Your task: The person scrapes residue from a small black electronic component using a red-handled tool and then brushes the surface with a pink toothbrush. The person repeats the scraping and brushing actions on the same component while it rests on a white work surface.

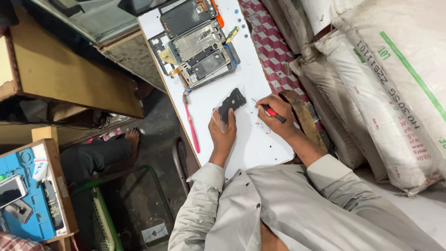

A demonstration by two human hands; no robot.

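The left hand is laid flat near the middle of the frame, its fingers loosely extended and pressed onto the near end of a small black phone part wrapped in clear film. Nothing is gripped by it; the part is only pinned to the white tabletop. The right hand is curled narrowly, just right of centre, and a red-handled screwdriver is pinched between its thumb and fingers. The thin tip is pointed toward the upper left, close beside the black part but apart from it. Both forearms are extended up from the lower middle of the frame, out of pale grey shirt sleeves, with the wrists resting near the table's lower edge. The black part is thus found directly under the left fingertips and just left of the right hand.

A few tiny dark specks, perhaps screws, are scattered on the table below the right hand. A pink toothbrush is laid along the left edge of the table. Farther up the frame, several opened phone frames are stacked at the top centre. White sacks are piled at the right, and a blue tray with phones is seen at the lower left.
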